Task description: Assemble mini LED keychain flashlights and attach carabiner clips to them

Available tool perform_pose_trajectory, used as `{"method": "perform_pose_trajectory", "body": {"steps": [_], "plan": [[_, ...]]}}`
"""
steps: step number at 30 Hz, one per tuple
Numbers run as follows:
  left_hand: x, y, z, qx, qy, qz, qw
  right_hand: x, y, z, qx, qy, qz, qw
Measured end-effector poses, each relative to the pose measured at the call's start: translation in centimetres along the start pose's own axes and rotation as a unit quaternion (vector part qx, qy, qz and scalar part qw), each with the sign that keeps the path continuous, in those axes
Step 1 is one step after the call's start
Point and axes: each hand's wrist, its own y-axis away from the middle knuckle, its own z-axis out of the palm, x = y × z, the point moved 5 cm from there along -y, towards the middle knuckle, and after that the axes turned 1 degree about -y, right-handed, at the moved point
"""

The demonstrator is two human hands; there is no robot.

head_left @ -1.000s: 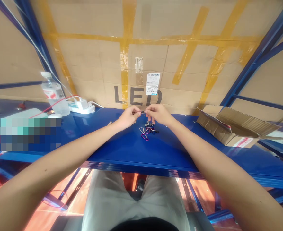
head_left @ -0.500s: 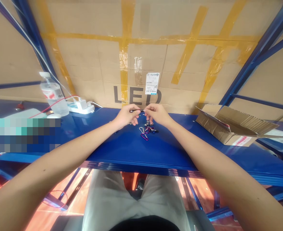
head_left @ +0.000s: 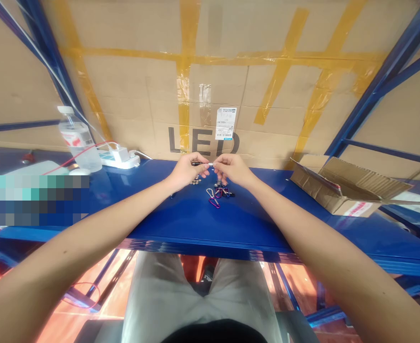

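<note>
My left hand [head_left: 188,171] pinches a slim black rod with a silvery end [head_left: 197,164], held level above the table. At its silvery end the fingertips of my right hand [head_left: 233,169] are closed, partly hiding that end. What exactly the rod is, I cannot make out. Just below my right hand lies a small heap of carabiners [head_left: 224,191], purple, blue and dark. A silver-and-magenta carabiner [head_left: 214,202] rests in front of the heap. Under my left fingers several small brass-coloured pieces [head_left: 196,180] show on the table.
The blue table [head_left: 195,224] backs onto a taped cardboard sheet [head_left: 141,105] marked LED. An open cardboard box [head_left: 338,186] stands at right. On the left are a plastic bottle [head_left: 79,138], a white power strip [head_left: 124,160] and red cable [head_left: 84,151]. Blue frame posts rise on both sides.
More of the rod's silvery end shows between my fingertips now. My left fingers have shifted slightly, uncovering more of the brass-coloured pieces. The carabiners have stayed put.
</note>
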Motion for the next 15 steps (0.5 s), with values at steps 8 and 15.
{"method": "perform_pose_trajectory", "body": {"steps": [8, 15], "plan": [[-0.24, 0.09, 0.26, -0.008, 0.003, -0.025, 1.000, 0.28, -0.21, -0.30, -0.005, -0.011, -0.005, 1.000], [0.09, 0.43, 0.10, -0.020, -0.036, -0.016, 0.999, 0.12, -0.10, -0.21, -0.002, -0.017, -0.004, 1.000]]}}
